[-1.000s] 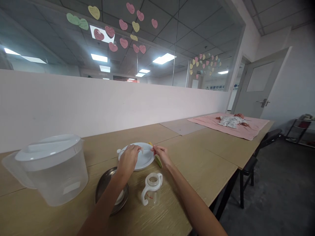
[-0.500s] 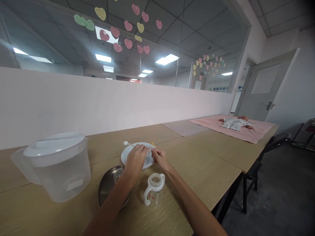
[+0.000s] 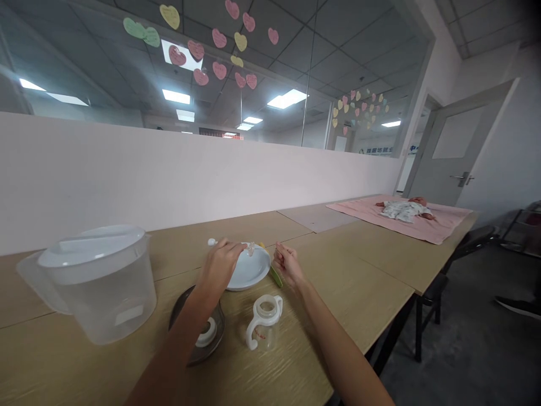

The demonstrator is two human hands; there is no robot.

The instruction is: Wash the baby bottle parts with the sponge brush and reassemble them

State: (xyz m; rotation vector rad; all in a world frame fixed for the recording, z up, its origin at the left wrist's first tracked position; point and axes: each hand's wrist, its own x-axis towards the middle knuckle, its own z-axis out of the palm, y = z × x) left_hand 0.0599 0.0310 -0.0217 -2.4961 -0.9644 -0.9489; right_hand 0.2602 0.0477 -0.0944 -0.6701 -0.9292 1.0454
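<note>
If the white plate (image 3: pixel 253 277) is clock centre, a two-handled bottle (image 3: pixel 266 320) stands open-necked at 5, metal tray (image 3: pixel 203 354) with a white ring (image 3: pixel 208 334) in it at 7. Lidded pitcher (image 3: pixel 101 299) at 8. Left hand (image 3: pixel 223 261) at 10: fingertips pinched on a small clear piece (image 3: pixel 251 248) above the plate. Right hand (image 3: pixel 289 264) at 3, just off the rim: fingers loosely curled, can't tell whether they've got anything. Far out at 2, doll (image 3: pixel 403 211) on pink blanket (image 3: pixel 439 230).

Beyond the glossy two-handled bottle (image 3: pixel 266 321) are a plastic-looking translucent piece (image 3: pixel 251 249) and smooth plate (image 3: pixel 248 274); leftward, a shiny metal tray (image 3: pixel 209 354).
</note>
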